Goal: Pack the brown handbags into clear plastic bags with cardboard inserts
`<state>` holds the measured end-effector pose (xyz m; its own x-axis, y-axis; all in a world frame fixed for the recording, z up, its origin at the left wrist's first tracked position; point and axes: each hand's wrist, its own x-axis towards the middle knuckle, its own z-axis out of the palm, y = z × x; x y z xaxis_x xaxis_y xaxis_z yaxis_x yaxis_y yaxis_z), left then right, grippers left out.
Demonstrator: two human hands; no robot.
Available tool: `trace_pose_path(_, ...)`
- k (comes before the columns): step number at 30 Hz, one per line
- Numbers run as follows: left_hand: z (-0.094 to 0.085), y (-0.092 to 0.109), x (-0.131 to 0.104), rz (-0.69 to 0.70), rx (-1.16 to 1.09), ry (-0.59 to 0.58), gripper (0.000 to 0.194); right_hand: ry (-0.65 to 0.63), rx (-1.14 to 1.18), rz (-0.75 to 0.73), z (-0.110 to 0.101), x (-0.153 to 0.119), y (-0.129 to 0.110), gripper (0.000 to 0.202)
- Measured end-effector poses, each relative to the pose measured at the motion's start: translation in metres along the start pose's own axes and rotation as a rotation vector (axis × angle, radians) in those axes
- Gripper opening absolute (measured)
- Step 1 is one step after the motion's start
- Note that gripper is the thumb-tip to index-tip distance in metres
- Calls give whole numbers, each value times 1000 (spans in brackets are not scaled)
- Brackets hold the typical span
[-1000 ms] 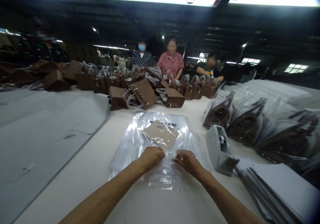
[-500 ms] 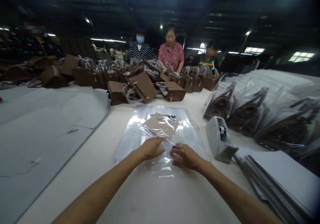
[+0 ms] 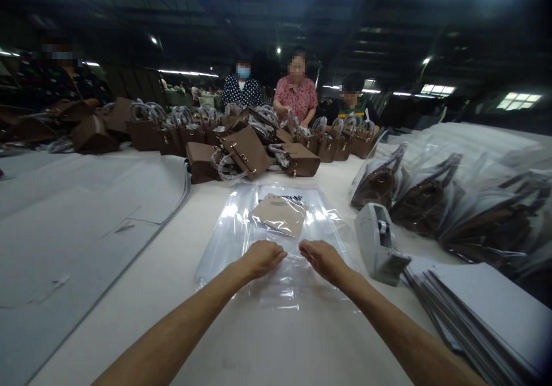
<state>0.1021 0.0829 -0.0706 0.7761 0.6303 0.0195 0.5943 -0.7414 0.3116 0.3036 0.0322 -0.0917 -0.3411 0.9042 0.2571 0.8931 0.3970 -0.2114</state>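
In front of me lies a stack of clear plastic bags (image 3: 224, 242) with dark print near the far edge. A beige card or paper sheet (image 3: 280, 216) shows under or within the clear film. My left hand (image 3: 264, 258) is closed on the plastic bag, left of the middle. My right hand (image 3: 323, 259) pinches the same clear film a short way to the right. The film between the two hands and toward me is creased and shiny. I cannot tell how many layers the fingers hold.
Brown handbags (image 3: 248, 153) with wrapped handles crowd the far side. A grey tape dispenser (image 3: 379, 242) stands right, beside stacked white sheets (image 3: 491, 294). Bagged handbags (image 3: 426, 202) lean behind it. Large grey sheets (image 3: 86, 230) cover the left. Several people, one in a pink top (image 3: 296, 95), are opposite.
My hands have closed from looser, spread fingers onto the film. The loose plastic now spreads wider to the right and toward me. My view has tilted slightly upward.
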Motion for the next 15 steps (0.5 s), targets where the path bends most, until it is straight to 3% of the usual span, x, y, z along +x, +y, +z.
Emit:
trace_pose_path(9, -2, 7, 6, -65, -29, -7, 38, 177, -106, -178, 5, 0, -2, 20)
trace_pose_path(15, 3, 9, 10, -140, 28, -15, 27, 303, -156, -163, 11, -2, 0, 22)
